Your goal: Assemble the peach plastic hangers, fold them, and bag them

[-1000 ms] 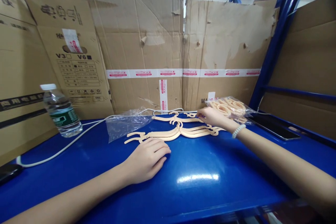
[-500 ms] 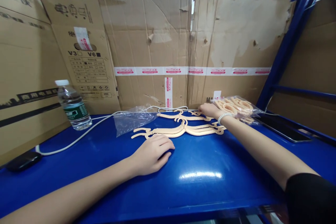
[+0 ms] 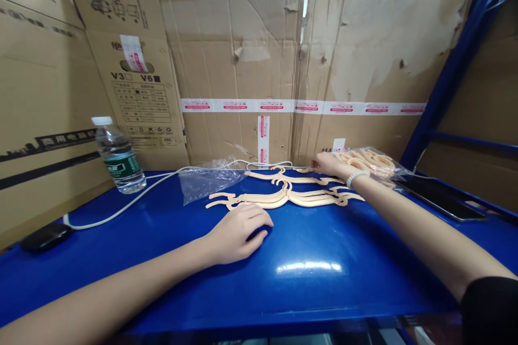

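Observation:
Several peach-coloured pieces shaped like clothes hangers [image 3: 267, 201], with long curved arms and a hook in the middle, lie across the blue tabletop. My left hand [image 3: 243, 233] rests on the table at their near left side, fingers loosely bent and thumb apart, holding nothing. Farther back, my right hand [image 3: 329, 164] is closed at the end of another peach hanger [image 3: 303, 170]; its fingertips are partly hidden. Another hanger [image 3: 263, 175] lies between the front ones and the cardboard. Beside my right wrist sits a clear plastic bag of peach pieces [image 3: 372, 163].
A water bottle [image 3: 121, 164] stands at the left beside a white cable [image 3: 121, 211] and a black device [image 3: 46, 237]. Crumpled clear film [image 3: 206, 180] lies behind the hangers. A dark phone [image 3: 441, 198] is at right. Cardboard [image 3: 234, 64] walls the back.
The view has shifted slightly, so things appear a little higher and farther right. Both hands stay in nearly the same places on the table.

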Motion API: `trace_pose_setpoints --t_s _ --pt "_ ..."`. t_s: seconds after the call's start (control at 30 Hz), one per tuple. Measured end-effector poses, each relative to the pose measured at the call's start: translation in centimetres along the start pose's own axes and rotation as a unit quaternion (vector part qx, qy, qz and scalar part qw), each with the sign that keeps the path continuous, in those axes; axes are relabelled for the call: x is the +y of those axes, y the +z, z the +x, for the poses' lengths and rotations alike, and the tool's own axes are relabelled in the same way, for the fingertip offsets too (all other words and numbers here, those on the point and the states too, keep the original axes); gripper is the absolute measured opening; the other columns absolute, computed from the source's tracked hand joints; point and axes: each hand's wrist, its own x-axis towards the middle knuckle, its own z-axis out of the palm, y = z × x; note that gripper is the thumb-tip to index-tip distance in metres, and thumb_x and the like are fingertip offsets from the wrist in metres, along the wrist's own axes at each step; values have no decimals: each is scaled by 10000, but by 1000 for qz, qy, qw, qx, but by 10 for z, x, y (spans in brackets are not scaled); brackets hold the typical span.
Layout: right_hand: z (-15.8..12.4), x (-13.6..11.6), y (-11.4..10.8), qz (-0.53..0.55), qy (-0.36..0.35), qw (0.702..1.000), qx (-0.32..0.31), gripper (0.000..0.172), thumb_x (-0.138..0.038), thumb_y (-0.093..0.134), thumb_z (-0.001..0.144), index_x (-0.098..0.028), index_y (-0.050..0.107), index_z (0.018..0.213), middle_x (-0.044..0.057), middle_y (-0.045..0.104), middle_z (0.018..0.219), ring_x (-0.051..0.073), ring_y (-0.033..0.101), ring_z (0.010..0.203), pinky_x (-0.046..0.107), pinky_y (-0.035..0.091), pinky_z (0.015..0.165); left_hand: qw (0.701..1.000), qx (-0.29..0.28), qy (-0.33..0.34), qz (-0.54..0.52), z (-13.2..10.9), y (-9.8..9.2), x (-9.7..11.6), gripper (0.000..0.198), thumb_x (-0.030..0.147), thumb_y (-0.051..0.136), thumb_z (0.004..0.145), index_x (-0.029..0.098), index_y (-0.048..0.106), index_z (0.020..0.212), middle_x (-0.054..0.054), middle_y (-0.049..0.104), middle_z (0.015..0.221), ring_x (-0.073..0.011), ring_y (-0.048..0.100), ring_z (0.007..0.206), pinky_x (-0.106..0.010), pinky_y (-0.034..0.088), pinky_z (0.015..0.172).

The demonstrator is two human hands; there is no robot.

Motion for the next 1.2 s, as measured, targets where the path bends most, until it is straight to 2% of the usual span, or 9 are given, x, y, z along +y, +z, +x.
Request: trace_pose_setpoints --t_s 0.13,0.33,0.43,0.53,0.63,0.7,0.8,1.1,1.2 --pt "-25 -22 -13 28 -59 994 83 107 -177 563 912 -129 614 831 37 635 789 135 592 691 253 469 653 976 27 -126 -176 4 1 5 199 237 521 880 179 646 1024 -79 682 1059 -226 621 994 -382 494 870" --pt "-73 -82 -25 46 -213 958 187 169 -187 447 947 -162 578 844 71 613 867 163 553 774 259 405 700 770 28 -338 -541 9 1 11 338 413 624 872 132 616 1059 -107 678 1006 -165 673 777 -296 511 705" --pt "-91 -110 -30 32 -307 913 267 265 -222 370 991 -175 552 805 76 608 855 177 519 759 308 382 719 716 33 -353 -601 9 1 12 370 443 724 801 136 642 989 -71 678 926 -131 654 723 -247 472 657" --pt "-100 -129 -36 13 -392 857 334 280 -154 351 1000 -172 541 796 61 616 840 164 507 724 308 379 701 708 33 -335 -620 9 3 12 352 412 806 722 129 655 870 -19 649 758 -105 601 665 -223 433 626" --pt "-96 -131 -37 34 -403 846 347 214 -112 386 978 -155 571 879 90 641 952 180 545 807 307 418 736 710 48 -326 -623 9 4 12 366 395 846 666 120 635 782 -11 628 686 -104 571 647 -232 431 650" --pt "-85 -122 -32 87 -358 869 331 209 -72 405 938 -141 567 1051 116 638 1041 200 567 901 313 451 782 707 62 -328 -623 10 4 11 371 392 852 655 123 613 747 -15 629 700 -109 575 667 -236 435 675" --pt "-62 -99 -18 170 -213 931 242 404 -13 439 849 -160 501 1220 103 638 1090 195 592 968 306 476 831 702 77 -335 -624 10 4 10 375 389 850 654 127 592 727 -18 627 717 -113 578 684 -239 435 686" --pt "-19 -49 24 155 -99 976 116 43 -141 613 852 -142 656 848 87 685 866 193 641 805 304 490 744 683 122 -352 -628 9 10 6 419 434 848 641 143 561 733 -6 607 718 -112 569 646 -246 422 641" --pt "-13 -48 30 167 -93 976 99 156 -266 626 892 -135 626 807 22 649 801 149 615 732 309 503 710 679 133 -355 -629 9 12 4 448 462 852 623 140 571 757 -17 616 706 -128 581 645 -255 422 632"
